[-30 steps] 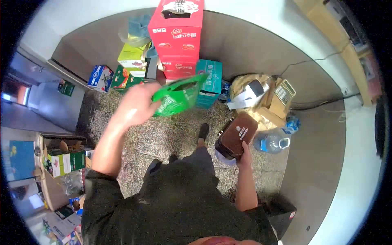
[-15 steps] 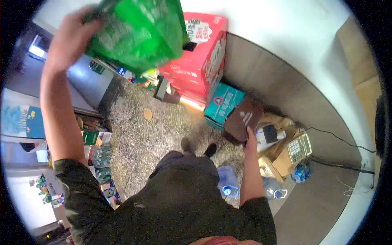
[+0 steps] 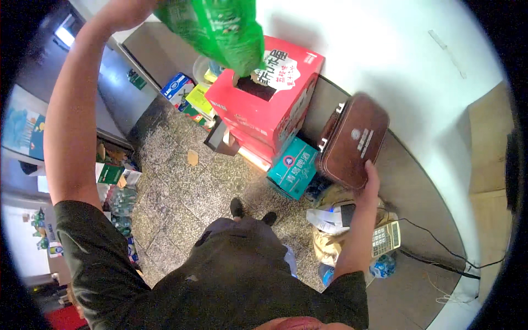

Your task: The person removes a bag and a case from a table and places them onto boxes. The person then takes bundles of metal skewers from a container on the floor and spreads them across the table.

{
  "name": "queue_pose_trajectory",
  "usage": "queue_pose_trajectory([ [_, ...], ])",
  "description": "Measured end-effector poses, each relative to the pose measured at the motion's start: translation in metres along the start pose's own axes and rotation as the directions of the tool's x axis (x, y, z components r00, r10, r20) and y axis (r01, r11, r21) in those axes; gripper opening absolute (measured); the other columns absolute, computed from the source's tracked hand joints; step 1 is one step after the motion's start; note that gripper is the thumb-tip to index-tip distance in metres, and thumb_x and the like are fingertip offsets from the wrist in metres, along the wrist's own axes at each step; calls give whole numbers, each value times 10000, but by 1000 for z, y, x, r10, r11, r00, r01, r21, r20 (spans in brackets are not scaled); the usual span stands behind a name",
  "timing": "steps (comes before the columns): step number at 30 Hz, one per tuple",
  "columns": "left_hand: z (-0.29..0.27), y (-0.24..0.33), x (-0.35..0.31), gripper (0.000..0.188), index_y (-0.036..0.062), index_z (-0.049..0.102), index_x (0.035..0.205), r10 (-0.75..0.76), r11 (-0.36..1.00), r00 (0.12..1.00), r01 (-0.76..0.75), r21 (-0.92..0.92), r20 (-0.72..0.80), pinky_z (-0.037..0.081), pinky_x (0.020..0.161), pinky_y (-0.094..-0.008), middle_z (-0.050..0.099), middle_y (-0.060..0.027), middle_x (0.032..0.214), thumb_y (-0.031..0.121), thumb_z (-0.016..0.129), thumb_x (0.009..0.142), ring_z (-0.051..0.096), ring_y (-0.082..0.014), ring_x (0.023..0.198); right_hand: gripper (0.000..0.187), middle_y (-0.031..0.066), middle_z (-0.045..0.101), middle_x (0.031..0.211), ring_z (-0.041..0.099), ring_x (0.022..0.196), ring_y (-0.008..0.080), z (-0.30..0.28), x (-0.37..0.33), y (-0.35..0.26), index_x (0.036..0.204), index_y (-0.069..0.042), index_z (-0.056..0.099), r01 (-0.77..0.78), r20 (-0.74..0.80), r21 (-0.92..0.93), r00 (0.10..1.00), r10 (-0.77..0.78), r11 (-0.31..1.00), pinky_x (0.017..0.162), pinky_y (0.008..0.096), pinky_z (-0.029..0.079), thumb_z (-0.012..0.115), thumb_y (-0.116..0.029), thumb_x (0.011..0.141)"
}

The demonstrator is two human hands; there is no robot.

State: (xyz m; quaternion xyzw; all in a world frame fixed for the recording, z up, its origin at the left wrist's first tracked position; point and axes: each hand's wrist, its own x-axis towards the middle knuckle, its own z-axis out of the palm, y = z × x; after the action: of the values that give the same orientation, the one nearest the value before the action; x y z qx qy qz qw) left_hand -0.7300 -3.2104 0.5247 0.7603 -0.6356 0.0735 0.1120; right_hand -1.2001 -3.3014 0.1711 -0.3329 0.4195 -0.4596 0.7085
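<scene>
Left hand [image 3: 124,8] now raised high, gripping green bag [image 3: 217,30] above red carton [image 3: 264,102] — right hand [image 3: 368,184] lifted too, holding brown case [image 3: 352,140].

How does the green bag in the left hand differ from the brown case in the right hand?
The green bag is soft, crinkled plastic; the brown case is a stiff box with rounded corners. The left hand lifts the bag high, over the open red carton; the right hand holds the case lower, beside that carton, gripped at its bottom edge. The bag hangs down loosely, while the case keeps its shape. Both are held off the floor, one per hand.
</scene>
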Motion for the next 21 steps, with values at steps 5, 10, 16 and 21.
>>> queue_pose_trajectory([
  [5, -6, -3, -7, 198, 5, 622, 992, -18, 1000, 999, 18, 13, 36, 474, 816, -364, 638, -154, 933, 141, 535, 875, 597, -259, 892, 431, 104, 622, 1106, 602, 1010, 244, 96, 26, -101, 1179, -25, 541, 113, 198, -185, 977, -76, 976, 896, 396, 472, 555, -333, 878],
  [10, -5, -37, -6, 189, 4, 617, 1001, 119, 992, 992, -118, 39, -32, 476, 818, -360, 632, -159, 959, 83, 556, 840, 594, -282, 905, 426, 112, 623, 1108, 613, 978, 232, 178, 106, -161, 1166, -11, 547, 85, 417, -300, 907, 50, 950, 881, 366, 487, 567, -322, 875],
  [16, 2, -32, 1, 276, 1, 614, 1007, 150, 986, 988, -153, -67, -44, 478, 814, -361, 631, -164, 961, -22, 546, 740, 593, -286, 906, 436, 95, 646, 1060, 596, 967, 205, 279, 173, -170, 1110, -31, 612, 189, 603, -571, 757, 251, 799, 855, 347, 466, 621, -365, 831],
  [21, 46, -54, 29, 228, 26, 612, 984, 397, 903, 898, -419, -97, -189, 478, 761, -382, 638, -181, 882, 104, 589, 771, 622, -318, 817, 474, 108, 651, 1055, 596, 956, 212, 309, 201, -161, 1095, -4, 631, 474, 558, -811, 803, 208, 344, 843, 328, 456, 636, -390, 819],
])
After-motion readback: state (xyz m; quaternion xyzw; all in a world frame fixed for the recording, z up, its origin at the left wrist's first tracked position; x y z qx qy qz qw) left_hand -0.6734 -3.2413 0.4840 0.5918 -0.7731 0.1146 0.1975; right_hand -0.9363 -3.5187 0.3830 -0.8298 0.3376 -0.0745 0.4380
